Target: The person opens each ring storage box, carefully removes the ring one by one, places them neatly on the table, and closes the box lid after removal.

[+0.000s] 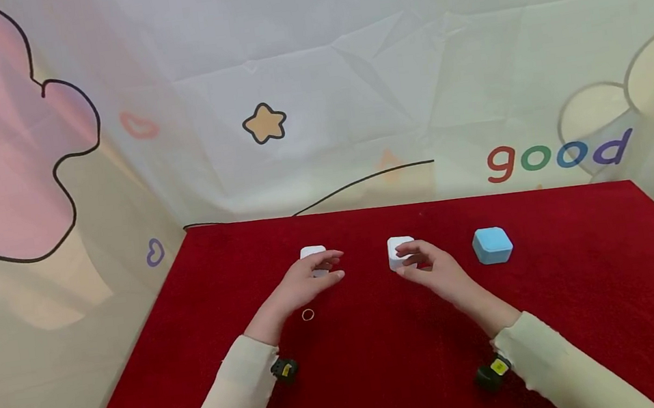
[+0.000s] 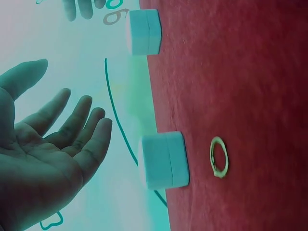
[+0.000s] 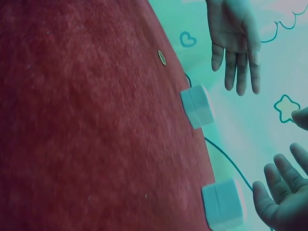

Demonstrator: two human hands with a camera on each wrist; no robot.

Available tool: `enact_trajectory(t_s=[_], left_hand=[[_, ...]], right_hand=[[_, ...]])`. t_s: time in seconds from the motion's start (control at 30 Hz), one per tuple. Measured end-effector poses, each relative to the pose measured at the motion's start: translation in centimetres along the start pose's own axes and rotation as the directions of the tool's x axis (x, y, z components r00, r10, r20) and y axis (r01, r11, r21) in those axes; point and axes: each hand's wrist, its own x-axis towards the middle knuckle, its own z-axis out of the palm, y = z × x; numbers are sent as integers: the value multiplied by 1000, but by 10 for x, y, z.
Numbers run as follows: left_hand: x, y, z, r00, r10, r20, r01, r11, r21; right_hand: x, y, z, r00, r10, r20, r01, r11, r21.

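Note:
My left hand (image 1: 306, 282) hovers above the cloth with fingers loosely bent and apart, partly covering a white box (image 1: 312, 251). In the left wrist view the palm of that hand (image 2: 53, 149) is empty, beside the box (image 2: 164, 160). My right hand (image 1: 438, 272) is held up in front of a second white box (image 1: 394, 254), its thumb and fingers apart. The right wrist view shows this hand (image 3: 286, 197) holding nothing, near a box (image 3: 224, 204). A thin ring (image 1: 308, 315) lies on the cloth below the left hand.
A light blue box (image 1: 493, 245) sits right of the right hand on the red cloth (image 1: 374, 377). Behind the table hangs a printed curtain (image 1: 311, 82) with a star and coloured letters. A dark wrist device (image 1: 285, 369) is on the left sleeve, another (image 1: 493, 373) on the right.

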Motion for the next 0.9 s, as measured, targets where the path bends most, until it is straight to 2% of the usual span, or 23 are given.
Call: enact_trajectory(t_s=[0.13,0.33,0.6,0.9], left_hand=[[2,4,6,1000,21,2,-21,1000,1],[10,10,17,1000,30,2,-30,1000,9],[23,15,33,999,31,37,-28,997,-75],[38,19,45,999,34,1,-34,993,-116]], right_hand=[[-2,5,-8,999,44,-7,-44,999,-5],[-2,11,-17,997,71,-18,-72,997,-30],[0,18,-27,995,97,-21,-97,995,-15],[5,21,-34,990,140,-7,-140,989,-38]])
